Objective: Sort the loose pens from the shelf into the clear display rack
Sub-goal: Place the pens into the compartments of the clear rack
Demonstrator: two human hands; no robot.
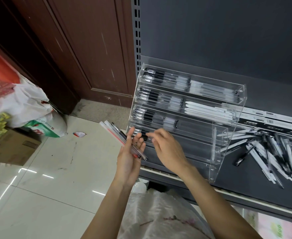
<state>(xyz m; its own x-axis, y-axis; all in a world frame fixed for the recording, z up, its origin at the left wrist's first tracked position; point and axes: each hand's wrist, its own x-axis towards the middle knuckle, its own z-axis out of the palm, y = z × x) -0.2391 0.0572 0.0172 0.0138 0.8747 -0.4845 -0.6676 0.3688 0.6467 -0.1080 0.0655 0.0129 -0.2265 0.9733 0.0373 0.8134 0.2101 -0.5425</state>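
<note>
Four stepped tiers make up the clear acrylic display rack [185,107], which stands on the dark grey metal shelf [245,171] against the shelf unit's grey back panel. Each tier holds a row of black-and-clear pens on its left side; the top two tiers also carry white pens on the right, while the right parts of the two lower tiers look bare.

To the right of the rack, a loose heap of black and white pens [271,152] lies scattered on the shelf, with flat black and white pen boxes [271,123] behind it.

Left of the shelf unit are a brown wooden door [83,49], a glossy cream tiled floor [46,178], a white plastic bag [19,100] and a brown cardboard box [12,147].

The left hand [130,156], palm up in front of the rack's lower left corner, has its fingers curled loosely around a small bundle of clear pens with red and black ink [121,137], which fans out up and to the left.

The right hand [167,147] hovers just beside it at the lowest tier, thumb and forefinger pinched together on the end of a black-gripped pen [144,135] there.
</note>
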